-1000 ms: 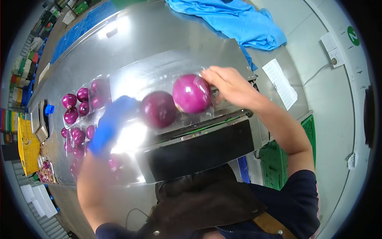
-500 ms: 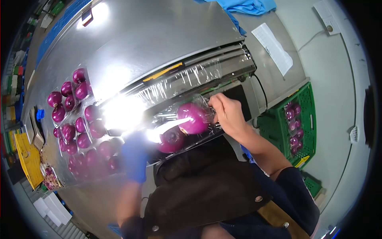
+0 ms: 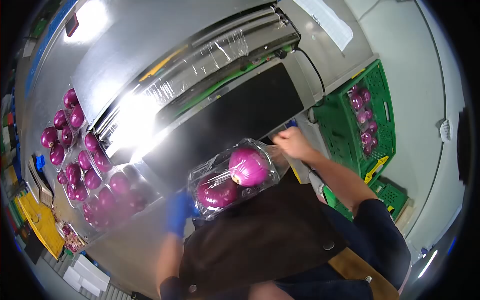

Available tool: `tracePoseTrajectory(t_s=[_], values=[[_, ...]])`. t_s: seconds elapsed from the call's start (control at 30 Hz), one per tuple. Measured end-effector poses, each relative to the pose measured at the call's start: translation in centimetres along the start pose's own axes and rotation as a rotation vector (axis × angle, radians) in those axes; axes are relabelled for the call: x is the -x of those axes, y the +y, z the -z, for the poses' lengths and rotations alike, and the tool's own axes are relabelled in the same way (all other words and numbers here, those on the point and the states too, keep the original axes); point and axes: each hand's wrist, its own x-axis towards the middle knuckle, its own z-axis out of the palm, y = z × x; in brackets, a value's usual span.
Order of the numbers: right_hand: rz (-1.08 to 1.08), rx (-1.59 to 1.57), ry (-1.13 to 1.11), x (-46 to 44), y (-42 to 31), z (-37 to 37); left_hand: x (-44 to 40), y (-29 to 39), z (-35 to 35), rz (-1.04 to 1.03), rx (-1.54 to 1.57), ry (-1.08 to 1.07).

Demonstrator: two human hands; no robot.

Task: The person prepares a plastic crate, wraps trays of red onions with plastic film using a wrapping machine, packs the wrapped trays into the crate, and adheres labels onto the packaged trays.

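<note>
A clear plastic tray of two red onions (image 3: 248, 166) is in front of the apron, tilted, with shiny film around it. My left hand (image 3: 178, 214), in a blue glove, is at the tray's left end; it is motion-blurred, with some fingers tucked behind the tray's edge. My bare right hand (image 3: 295, 144) is closed at the other end, pinching the stretched plastic film (image 3: 275, 152). Behind the tray are the black plate (image 3: 250, 105) and the film wrapping machine (image 3: 200, 62).
To the left, several trays of smaller red onions (image 3: 73, 174) sit on the steel table (image 3: 130, 25). On the right stands a green crate (image 3: 340, 125) with packed onions inside. A yellow container (image 3: 40, 222) and onion scraps (image 3: 72, 240) are at lower left. A black cable (image 3: 320, 70) hangs beside the machine.
The onion tray has come away from the machine toward my body, baring the black plate. Both hands have moved with it, and the camera view has shifted.
</note>
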Motion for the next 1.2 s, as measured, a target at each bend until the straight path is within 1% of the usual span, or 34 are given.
tracePoseTrajectory(t_s=[0.03,0.1,0.13,0.2,0.23,0.3,0.33,0.4,0.43,0.47,0.5,0.57,0.63,0.67,0.73,0.77,0.83,0.9,0.97,1.0,1.03,1.1,1.13,1.2], values=[[-0.031,-0.026,-0.042,-0.3,0.9,-2.4,-0.8,-3.5,-0.6,-0.005,0.157,-0.044],[0.165,-0.026,0.052,-1.3,2.5,-7.4,-2.9,-4.7,-2.3,-0.095,-0.130,-0.015],[0.402,-0.118,-0.033,-2.0,2.4,-8.6,-3.5,-4.8,-2.9,-0.112,-0.204,-0.002],[0.524,-0.434,-0.249,-1.9,0.3,-9.8,-4.4,-4.6,-4.5,-0.100,-0.126,-0.010],[0.398,-0.655,-0.375,-1.0,-0.9,-10.1,-4.6,-4.4,-5.1,-0.092,-0.086,-0.024],[0.248,-0.919,-0.509,-0.6,-1.7,-11.3,-4.5,-2.8,-6.0,-0.099,0.007,-0.056],[0.060,-0.848,-0.585,-0.8,-2.4,-11.8,-4.1,-1.9,-6.3,-0.104,0.058,-0.084],[0.503,-0.767,-0.525,0.4,-5.5,-11.7,-3.0,1.2,-7.1,-0.139,0.161,-0.170],[1.125,-0.712,-0.347,1.8,-6.9,-11.2,-2.5,3.1,-7.7,-0.160,0.208,-0.238],[0.700,-0.674,-0.870,2.2,-8.7,-9.0,-2.0,5.2,-8.4,-0.178,0.257,-0.316],[0.540,-0.539,-0.973,2.8,-9.6,-8.2,-1.6,7.2,-9.4,-0.195,0.300,-0.400],[0.679,-0.145,-0.840,3.0,-7.8,-7.9,-1.0,11.0,-11.8,-0.214,0.382,-0.577],[0.729,0.268,-0.661,3.9,-5.7,-5.1,-0.4,14.0,-14.1,-0.206,0.439,-0.721],[0.713,0.090,-0.604,3.2,-1.0,-4.5,0.1,15.1,-15.1,-0.193,0.456,-0.774],[0.596,0.050,-0.561,2.1,1.8,0.5,0.9,16.9,-16.6,-0.151,0.478,-0.861],[0.487,0.191,-0.571,3.0,-1.3,5.7,1.4,17.8,-17.4,-0.138,0.487,-0.902],[0.411,0.043,-0.040,7.8,-6.1,9.4,2.2,19.1,-18.9,-0.089,0.489,-0.971],[0.848,0.041,-0.043,11.0,-7.9,9.6,3.0,20.2,-20.2,-0.013,0.494,-1.040],[0.891,0.233,-0.012,12.5,-7.2,6.9,3.6,21.0,-21.4,0.076,0.507,-1.102],[0.660,0.156,-0.177,12.2,-7.0,7.8,3.9,21.4,-22.0,0.130,0.520,-1.130],[0.583,0.034,-0.334,11.3,-6.5,9.7,4.1,21.8,-22.6,0.182,0.537,-1.158],[0.429,-0.365,-0.379,10.3,-2.1,11.2,4.2,22.5,-23.7,0.290,0.574,-1.189],[0.479,-0.395,-0.138,10.2,0.1,11.7,4.2,22.9,-24.2,0.329,0.585,-1.195],[0.409,-0.328,0.270,9.8,5.8,13.8,4.1,23.5,-25.4,0.336,0.578,-1.181]])
